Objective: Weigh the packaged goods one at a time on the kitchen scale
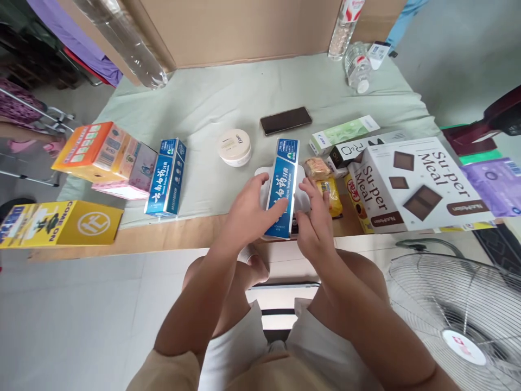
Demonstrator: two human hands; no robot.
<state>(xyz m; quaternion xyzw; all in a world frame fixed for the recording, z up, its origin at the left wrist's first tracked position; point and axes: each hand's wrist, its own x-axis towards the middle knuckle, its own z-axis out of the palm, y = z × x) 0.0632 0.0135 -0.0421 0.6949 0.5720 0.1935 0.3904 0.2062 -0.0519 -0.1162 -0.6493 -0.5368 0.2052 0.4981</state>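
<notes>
A blue toothpaste box (281,179) lies lengthwise on a white, round-cornered flat object (264,175) with a dark panel at its near end, partly hidden. My left hand (249,209) is at the box's left side, thumb over its upper face and index finger spread apart near the edge. Along the right side is my right hand (316,217), fingers apart and slightly bent, close to the box; whether they touch it I cannot tell. Another blue toothpaste box (166,176) stands further left. Beyond my left hand sits a round cream Dove jar (235,146).
A black phone (285,120) lies behind. At right are a green-white carton (345,133), a yellow packet (331,196) and a Su-per Meal box (423,184). Orange (95,152) and yellow (65,222) boxes stand left. Bottles (358,68) are at the back; a fan (459,309) is below right.
</notes>
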